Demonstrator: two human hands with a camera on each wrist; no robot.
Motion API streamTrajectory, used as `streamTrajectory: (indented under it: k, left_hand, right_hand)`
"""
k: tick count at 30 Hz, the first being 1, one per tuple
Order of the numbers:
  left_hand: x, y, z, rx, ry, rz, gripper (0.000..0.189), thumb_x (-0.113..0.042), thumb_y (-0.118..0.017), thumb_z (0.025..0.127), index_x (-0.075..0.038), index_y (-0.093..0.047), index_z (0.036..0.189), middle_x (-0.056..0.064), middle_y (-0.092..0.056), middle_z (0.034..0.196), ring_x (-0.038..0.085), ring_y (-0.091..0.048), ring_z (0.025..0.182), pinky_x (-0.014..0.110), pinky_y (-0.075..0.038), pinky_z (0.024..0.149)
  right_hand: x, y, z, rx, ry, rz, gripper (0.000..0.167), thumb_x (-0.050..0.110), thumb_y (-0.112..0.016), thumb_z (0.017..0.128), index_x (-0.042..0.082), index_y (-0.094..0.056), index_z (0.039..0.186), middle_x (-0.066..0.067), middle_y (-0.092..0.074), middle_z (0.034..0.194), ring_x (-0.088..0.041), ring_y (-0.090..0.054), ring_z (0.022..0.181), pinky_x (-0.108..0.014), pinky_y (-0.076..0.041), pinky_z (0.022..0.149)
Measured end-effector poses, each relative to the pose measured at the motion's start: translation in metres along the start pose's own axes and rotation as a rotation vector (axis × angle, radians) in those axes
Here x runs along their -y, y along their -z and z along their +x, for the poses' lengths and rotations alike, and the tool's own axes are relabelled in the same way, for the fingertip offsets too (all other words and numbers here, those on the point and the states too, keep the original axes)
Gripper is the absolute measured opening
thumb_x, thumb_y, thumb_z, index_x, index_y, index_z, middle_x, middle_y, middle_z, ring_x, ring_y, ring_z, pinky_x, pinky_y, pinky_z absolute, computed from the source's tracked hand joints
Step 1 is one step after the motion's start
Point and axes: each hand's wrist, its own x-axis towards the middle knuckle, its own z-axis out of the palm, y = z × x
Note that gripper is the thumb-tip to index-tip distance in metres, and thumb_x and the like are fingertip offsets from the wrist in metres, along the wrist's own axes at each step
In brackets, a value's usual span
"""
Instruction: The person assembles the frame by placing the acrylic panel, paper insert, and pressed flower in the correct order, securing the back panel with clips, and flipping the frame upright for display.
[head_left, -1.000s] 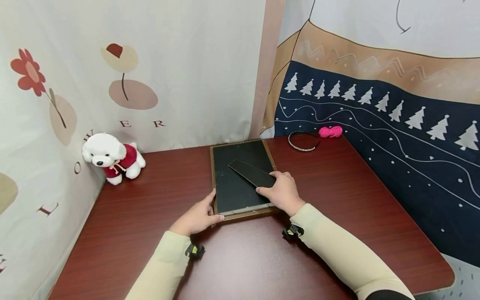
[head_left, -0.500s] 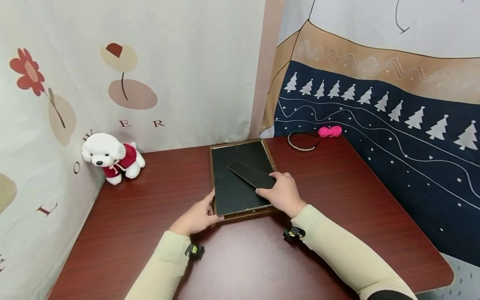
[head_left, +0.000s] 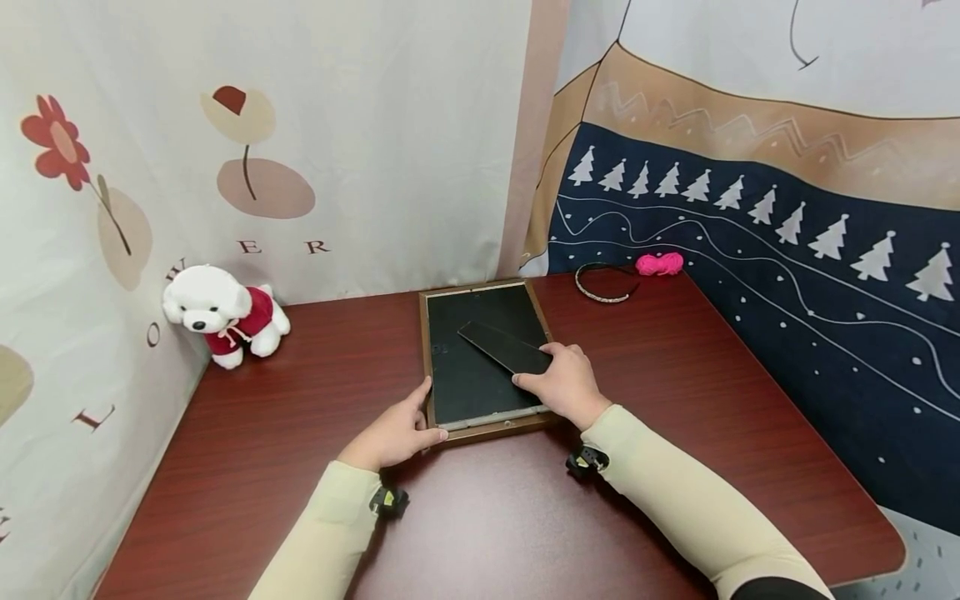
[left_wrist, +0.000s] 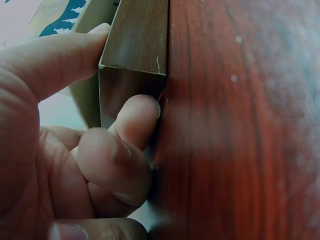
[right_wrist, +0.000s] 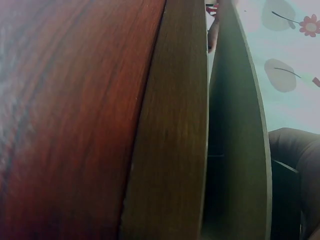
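Surface [head_left: 480, 521] carries frame [head_left: 491, 431], backing panel [head_left: 467, 375] tilted proud at near edge, its stand leg [head_left: 502, 346] pinched by right hand [head_left: 567, 385], left hand [head_left: 393, 433] gripping frame's near-left corner; judged freeing or seating panel, next wants frame steady.

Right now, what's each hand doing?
Left hand: gripping the near left corner of the wooden frame.
Right hand: holding the black stand.

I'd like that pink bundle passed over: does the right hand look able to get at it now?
Probably not without letting go: the right hand grips the black flap. Otherwise the way looks free, with the headband beside the pink bundle, not blocking it.
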Motion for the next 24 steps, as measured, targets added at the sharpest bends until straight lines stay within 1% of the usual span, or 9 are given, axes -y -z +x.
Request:
streamTrajectory:
  k: [12,15,18,20,22,24]
  left_hand:
    - [-0.0005,-0.0016,0.0005,-0.001,0.002,0.004,0.104,-0.030,-0.078,0.097,-0.009,-0.007,0.171,0.003,-0.061,0.070,0.016,-0.053,0.057,0.032,-0.045,0.056]
    - [-0.0011,-0.0010,0.0004,-0.005,0.006,-0.005,0.106,-0.028,-0.078,0.096,-0.008,-0.006,0.171,0.004,-0.061,0.070,0.016,-0.053,0.056,0.033,-0.045,0.055]
    - [-0.0016,-0.0003,0.0011,-0.001,-0.002,-0.033,0.107,-0.023,-0.079,0.095,-0.012,-0.005,0.171,0.005,-0.061,0.069,0.017,-0.055,0.056,0.033,-0.047,0.055]
    - [-0.0012,0.0000,0.0017,0.003,-0.011,-0.045,0.105,-0.021,-0.079,0.095,-0.016,-0.007,0.172,0.005,-0.061,0.070,0.017,-0.056,0.055,0.033,-0.048,0.055]
    - [-0.0010,-0.0002,0.0023,0.013,-0.019,-0.052,0.101,-0.021,-0.079,0.096,-0.018,-0.013,0.172,0.005,-0.061,0.070,0.017,-0.057,0.055,0.033,-0.049,0.056]
    - [-0.0001,-0.0005,0.0025,0.019,-0.029,-0.046,0.095,-0.021,-0.078,0.096,-0.017,-0.018,0.171,0.005,-0.061,0.070,0.017,-0.057,0.055,0.033,-0.049,0.056]
  right_hand:
    - [-0.0011,0.0019,0.0022,0.036,-0.002,-0.042,0.081,0.047,-0.085,0.083,-0.002,-0.061,0.143,-0.026,-0.061,0.131,-0.040,-0.060,0.119,-0.051,-0.053,0.100]
    - [-0.0001,0.0025,0.0026,0.040,0.005,-0.056,0.082,0.049,-0.084,0.083,-0.002,-0.061,0.143,-0.026,-0.062,0.131,-0.040,-0.061,0.117,-0.052,-0.054,0.099]
    - [0.0008,0.0029,0.0029,0.050,0.005,-0.074,0.083,0.051,-0.083,0.083,-0.001,-0.060,0.144,-0.027,-0.062,0.131,-0.041,-0.061,0.118,-0.052,-0.054,0.099]
    - [0.0016,0.0031,0.0027,0.056,0.006,-0.092,0.083,0.052,-0.083,0.083,0.000,-0.060,0.145,-0.026,-0.061,0.132,-0.042,-0.060,0.119,-0.053,-0.054,0.099]
    - [0.0017,0.0035,0.0018,0.061,0.013,-0.110,0.083,0.053,-0.083,0.084,0.001,-0.060,0.144,-0.026,-0.061,0.132,-0.043,-0.059,0.119,-0.053,-0.054,0.099]
    - [0.0014,0.0039,0.0011,0.062,0.021,-0.126,0.083,0.053,-0.083,0.083,0.001,-0.060,0.144,-0.026,-0.061,0.132,-0.045,-0.057,0.119,-0.053,-0.054,0.097]
